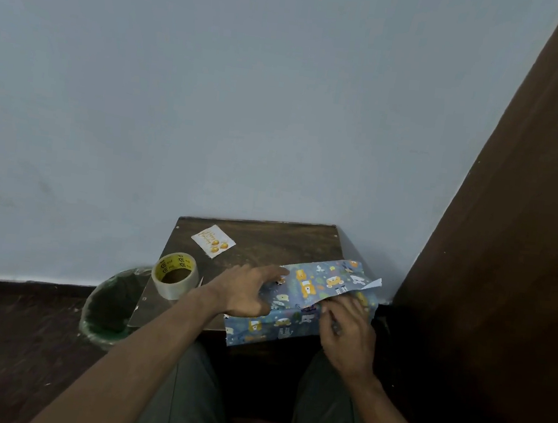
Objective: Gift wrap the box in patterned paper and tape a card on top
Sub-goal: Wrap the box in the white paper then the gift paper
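Blue patterned paper (pixel 308 283) with orange and white animals covers the box on the small dark wooden table (pixel 267 241). My left hand (pixel 245 288) lies flat on the paper's left part, fingers straight, pressing it down. My right hand (pixel 345 325) is curled at the paper's right front edge, pinching the folded paper; a thin dark object shows between its fingers, unclear what. A flap's white underside (pixel 374 284) sticks up at the right. The white card (pixel 213 240) with orange balloons lies at the table's back left. The box itself is hidden under the paper.
A roll of clear tape (pixel 175 274) with a yellow core stands at the table's left edge. A green-lined bin (pixel 108 310) sits on the floor to the left. A dark wooden panel (pixel 505 269) rises at the right. The wall is close behind.
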